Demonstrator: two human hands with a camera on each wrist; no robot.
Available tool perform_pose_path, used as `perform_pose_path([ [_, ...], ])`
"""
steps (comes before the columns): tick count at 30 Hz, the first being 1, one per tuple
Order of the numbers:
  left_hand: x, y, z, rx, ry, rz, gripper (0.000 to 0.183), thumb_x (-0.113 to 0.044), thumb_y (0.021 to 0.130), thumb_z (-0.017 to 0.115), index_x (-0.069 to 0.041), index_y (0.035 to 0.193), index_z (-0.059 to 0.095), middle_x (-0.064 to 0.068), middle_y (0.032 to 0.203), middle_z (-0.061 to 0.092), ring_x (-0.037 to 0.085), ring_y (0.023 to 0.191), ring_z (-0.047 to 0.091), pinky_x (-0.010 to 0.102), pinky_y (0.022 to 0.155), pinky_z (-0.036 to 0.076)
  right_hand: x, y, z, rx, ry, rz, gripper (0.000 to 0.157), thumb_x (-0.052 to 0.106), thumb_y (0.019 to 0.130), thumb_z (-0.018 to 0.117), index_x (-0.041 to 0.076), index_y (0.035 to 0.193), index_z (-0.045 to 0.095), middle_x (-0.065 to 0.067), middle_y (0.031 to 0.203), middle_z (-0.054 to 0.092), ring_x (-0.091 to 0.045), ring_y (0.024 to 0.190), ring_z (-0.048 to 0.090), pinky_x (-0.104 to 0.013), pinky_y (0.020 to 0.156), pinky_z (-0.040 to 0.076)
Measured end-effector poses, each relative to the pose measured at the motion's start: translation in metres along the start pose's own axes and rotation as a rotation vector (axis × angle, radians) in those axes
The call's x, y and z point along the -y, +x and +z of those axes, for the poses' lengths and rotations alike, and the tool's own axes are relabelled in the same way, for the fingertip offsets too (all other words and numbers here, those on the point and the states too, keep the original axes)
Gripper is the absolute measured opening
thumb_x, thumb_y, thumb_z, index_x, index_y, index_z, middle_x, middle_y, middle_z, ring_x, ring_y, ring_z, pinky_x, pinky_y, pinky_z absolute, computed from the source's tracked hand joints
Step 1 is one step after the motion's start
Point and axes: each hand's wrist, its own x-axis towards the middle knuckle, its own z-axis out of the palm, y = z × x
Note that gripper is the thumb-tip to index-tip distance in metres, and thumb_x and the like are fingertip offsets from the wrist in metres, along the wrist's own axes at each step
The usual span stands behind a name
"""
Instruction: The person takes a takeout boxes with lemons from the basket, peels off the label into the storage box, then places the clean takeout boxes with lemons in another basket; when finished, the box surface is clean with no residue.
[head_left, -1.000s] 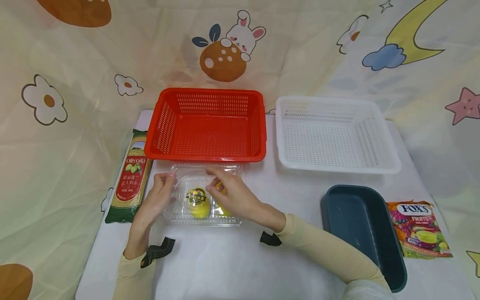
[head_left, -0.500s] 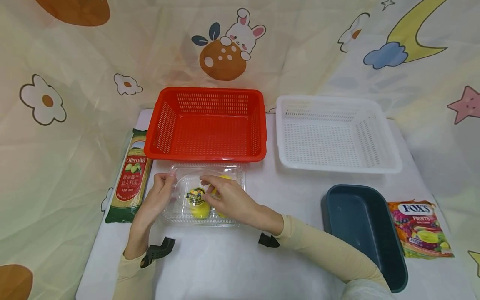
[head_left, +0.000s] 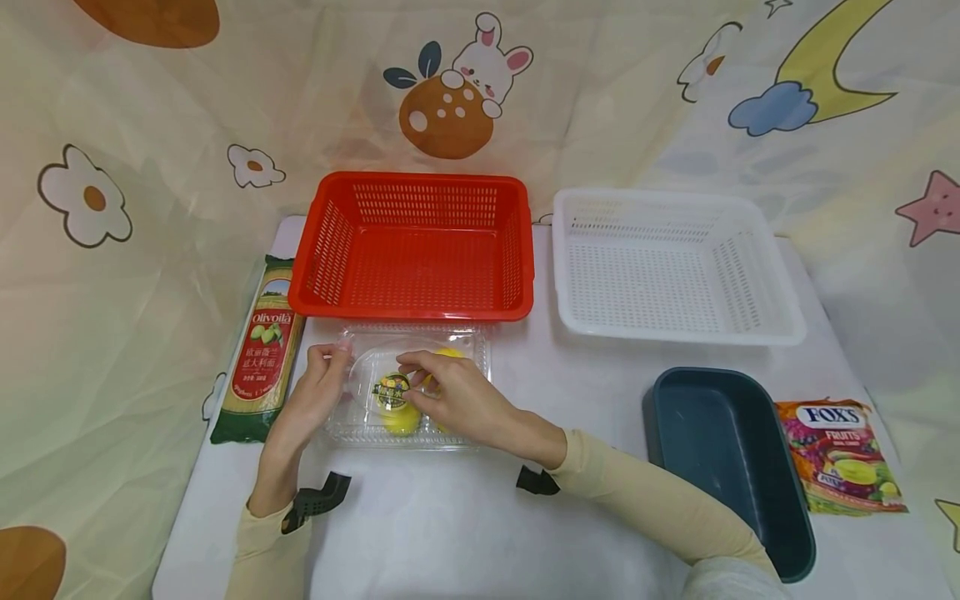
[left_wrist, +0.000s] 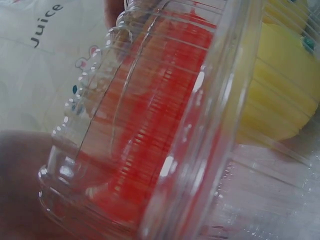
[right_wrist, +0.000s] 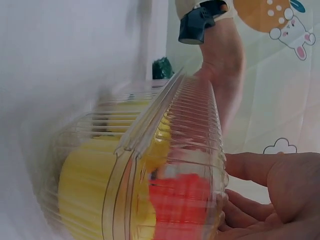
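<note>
A clear plastic clamshell box [head_left: 416, 437] lies on the table in the head view, with yellow fruit [head_left: 402, 419] inside and a round dark label [head_left: 391, 391] on its lid. My left hand [head_left: 321, 387] holds the box's left side; the left wrist view shows the ribbed clear wall [left_wrist: 170, 150] close up. Above the lid is my right hand [head_left: 468, 400], its thumb and fingers bent near the label. The right wrist view shows the fingers [right_wrist: 250, 167] touching the box's top, with yellow fruit [right_wrist: 90, 185] visible through the side. Part of the fruit hides under my right hand.
Behind the box stands a red basket [head_left: 420, 310], with a white basket [head_left: 678, 332] to its right. A spaghetti packet [head_left: 264, 358] lies at left. A dark teal bin [head_left: 723, 467] and a Fox's candy bag [head_left: 843, 458] are at right.
My right hand has shifted slightly left over the lid toward the label, uncovering some yellow fruit at the back. The left hand and box stay in place.
</note>
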Motion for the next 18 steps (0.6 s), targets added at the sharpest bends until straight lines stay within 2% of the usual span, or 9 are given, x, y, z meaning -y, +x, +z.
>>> perform_pose_path([
  [9,-0.0022,-0.0016,0.0,0.007,-0.009,-0.008,0.072,-0.056,0.106,0.031,0.001,0.147,0.013,0.029,0.148,0.03,0.048,0.137,0.039,0.064,0.108,0.043,0.0004,0.0001,0.0002,-0.005,0.057,0.015,0.04,0.01,0.092,0.073,0.006,0.131,0.064,-0.004,0.117,0.074,-0.014,0.095,0.067,-0.034,0.085,0.061],
  [18,-0.0016,-0.0007,0.0004,0.0,0.0,-0.01,0.069,-0.052,0.108,0.033,0.001,0.148,0.013,0.03,0.149,0.031,0.047,0.136,0.041,0.063,0.108,0.045,0.0017,-0.001,0.0015,0.001,0.064,0.033,0.042,0.013,0.093,0.073,0.007,0.133,0.063,-0.002,0.12,0.074,-0.022,0.104,0.068,-0.035,0.088,0.059],
])
